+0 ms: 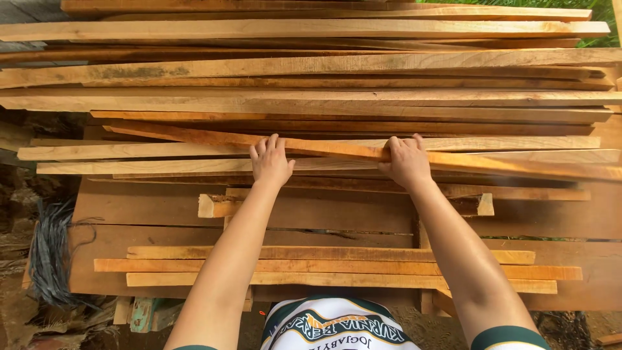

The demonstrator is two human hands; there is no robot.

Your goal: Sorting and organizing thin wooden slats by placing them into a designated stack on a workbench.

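My white and green jersey [334, 327] hung nearest the lens as my left hand [271, 162] and right hand [406, 162] each clamped on a slanted orange plank [337, 149], lying at the near edge of the lumber stack [311, 65], above three loose slats [324, 266].

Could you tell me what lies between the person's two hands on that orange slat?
In the head view, only a bare stretch of the orange slat runs between the left hand and the right hand; nothing rests on it.
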